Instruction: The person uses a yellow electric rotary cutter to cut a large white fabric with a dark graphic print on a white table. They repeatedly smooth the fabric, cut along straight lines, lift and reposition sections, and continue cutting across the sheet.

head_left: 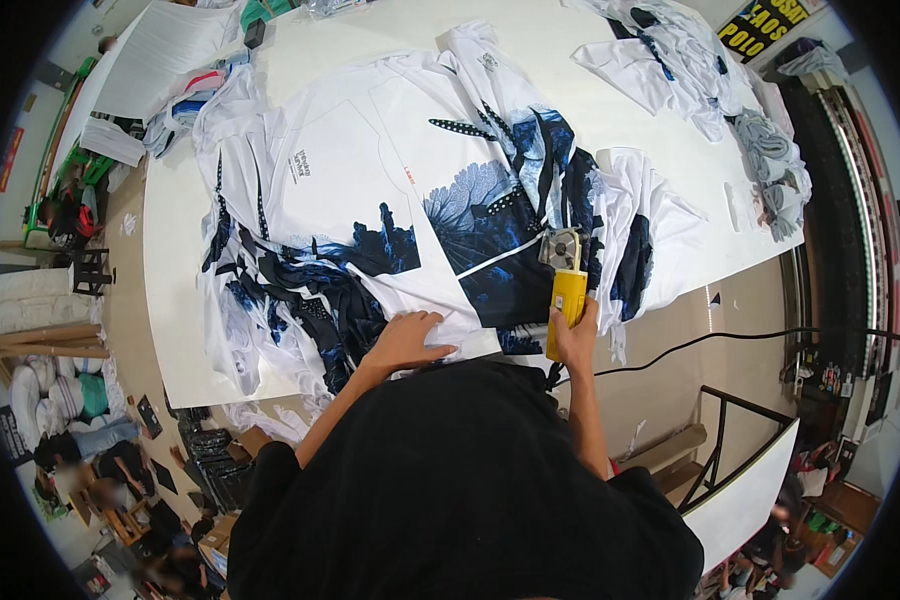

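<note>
My right hand is wrapped round the yellow body of an electric rotary fabric cutter. Its metal head and blade rest at the right side of a printed fabric panel, white with a dark blue coral pattern. My left hand lies with fingers apart on white cloth near the table's front edge. Beyond it is another white panel with thin outlines and a blue printed lower edge. Crumpled blue, black and white fabric bunches to the left of that panel.
The cutter's black cord runs off to the right. More white and blue cloth and grey folded pieces lie on the white table. A black-framed stand is at the lower right. Other people sit at lower left.
</note>
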`<control>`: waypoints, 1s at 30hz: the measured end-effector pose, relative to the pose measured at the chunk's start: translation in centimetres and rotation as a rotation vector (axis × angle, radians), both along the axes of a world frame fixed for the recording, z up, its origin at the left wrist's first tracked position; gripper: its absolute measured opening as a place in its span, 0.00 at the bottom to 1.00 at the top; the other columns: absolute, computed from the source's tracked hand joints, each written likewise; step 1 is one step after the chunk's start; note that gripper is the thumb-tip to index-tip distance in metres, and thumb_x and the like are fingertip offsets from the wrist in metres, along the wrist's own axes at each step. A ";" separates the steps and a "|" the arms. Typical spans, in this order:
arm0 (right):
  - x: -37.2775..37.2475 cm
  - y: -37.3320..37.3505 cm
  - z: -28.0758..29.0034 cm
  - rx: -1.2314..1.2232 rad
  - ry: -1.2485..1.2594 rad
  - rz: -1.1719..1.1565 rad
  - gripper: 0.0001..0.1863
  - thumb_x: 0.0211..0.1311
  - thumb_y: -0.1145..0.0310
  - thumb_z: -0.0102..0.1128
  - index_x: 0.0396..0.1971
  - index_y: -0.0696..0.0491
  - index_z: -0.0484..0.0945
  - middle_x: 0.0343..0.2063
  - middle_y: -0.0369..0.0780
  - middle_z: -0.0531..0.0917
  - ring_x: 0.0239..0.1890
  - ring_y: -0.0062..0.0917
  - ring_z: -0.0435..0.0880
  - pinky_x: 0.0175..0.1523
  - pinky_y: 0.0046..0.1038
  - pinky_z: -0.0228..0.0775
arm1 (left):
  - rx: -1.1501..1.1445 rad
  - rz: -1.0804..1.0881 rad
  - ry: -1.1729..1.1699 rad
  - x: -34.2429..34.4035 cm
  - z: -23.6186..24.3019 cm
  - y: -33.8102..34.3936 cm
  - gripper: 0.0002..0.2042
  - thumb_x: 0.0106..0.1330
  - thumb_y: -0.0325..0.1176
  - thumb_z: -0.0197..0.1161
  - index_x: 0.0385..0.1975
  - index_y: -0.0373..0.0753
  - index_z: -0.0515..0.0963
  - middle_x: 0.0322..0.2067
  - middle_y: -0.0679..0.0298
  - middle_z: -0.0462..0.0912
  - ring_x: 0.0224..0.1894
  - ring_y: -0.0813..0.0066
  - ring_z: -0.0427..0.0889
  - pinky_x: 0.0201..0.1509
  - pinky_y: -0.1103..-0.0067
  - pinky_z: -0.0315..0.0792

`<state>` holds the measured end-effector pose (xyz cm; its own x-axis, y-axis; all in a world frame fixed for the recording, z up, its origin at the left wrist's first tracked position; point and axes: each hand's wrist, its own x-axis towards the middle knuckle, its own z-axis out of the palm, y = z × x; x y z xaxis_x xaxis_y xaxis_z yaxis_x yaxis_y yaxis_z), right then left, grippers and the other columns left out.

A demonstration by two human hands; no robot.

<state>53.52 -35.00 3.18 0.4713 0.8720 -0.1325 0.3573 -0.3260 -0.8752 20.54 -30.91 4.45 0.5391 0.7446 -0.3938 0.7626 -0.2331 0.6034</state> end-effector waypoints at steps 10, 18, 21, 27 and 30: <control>-1.7 -3.4 1.4 -0.044 -0.041 -0.022 0.33 0.59 0.68 0.69 0.58 0.66 0.64 0.42 0.54 0.83 0.44 0.39 0.85 0.51 0.37 0.76 | 0.206 -0.155 -0.158 -1.1 -2.5 -3.2 0.17 0.65 0.38 0.63 0.50 0.37 0.79 0.44 0.53 0.79 0.51 0.52 0.77 0.59 0.60 0.67; -4.2 -9.8 6.1 -0.179 -0.286 0.133 0.33 0.58 0.67 0.68 0.59 0.67 0.64 0.47 0.61 0.80 0.51 0.52 0.82 0.55 0.42 0.73 | 0.395 -0.010 -0.415 -0.4 -1.6 -5.0 0.14 0.65 0.29 0.62 0.49 0.35 0.75 0.45 0.53 0.78 0.51 0.53 0.76 0.56 0.62 0.66; -4.9 -12.8 7.0 -0.197 -0.304 0.208 0.33 0.59 0.66 0.69 0.58 0.64 0.64 0.43 0.61 0.81 0.47 0.53 0.84 0.52 0.43 0.74 | 0.392 0.033 -0.412 -0.9 -3.0 -5.8 0.18 0.63 0.23 0.57 0.55 0.32 0.72 0.48 0.49 0.79 0.52 0.49 0.77 0.57 0.60 0.66; -6.8 -15.0 7.5 -0.349 -0.310 0.310 0.34 0.60 0.64 0.67 0.60 0.64 0.62 0.41 0.64 0.81 0.44 0.61 0.82 0.49 0.49 0.75 | 0.252 0.229 -0.393 -0.3 -4.1 -6.1 0.18 0.65 0.21 0.53 0.56 0.31 0.72 0.48 0.44 0.78 0.48 0.43 0.77 0.51 0.57 0.70; -8.0 -14.8 7.8 -0.389 -0.287 0.316 0.34 0.60 0.63 0.66 0.60 0.64 0.63 0.41 0.65 0.81 0.44 0.61 0.82 0.48 0.50 0.75 | 0.403 0.369 -0.481 0.1 -5.7 -5.9 0.12 0.69 0.24 0.53 0.50 0.31 0.74 0.43 0.43 0.80 0.43 0.40 0.78 0.46 0.55 0.70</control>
<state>45.57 -49.83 10.97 0.2604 0.8890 -0.3766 0.6950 -0.4433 -0.5661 20.69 -36.76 -1.28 0.2689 0.9486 0.1668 0.5065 -0.2866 0.8132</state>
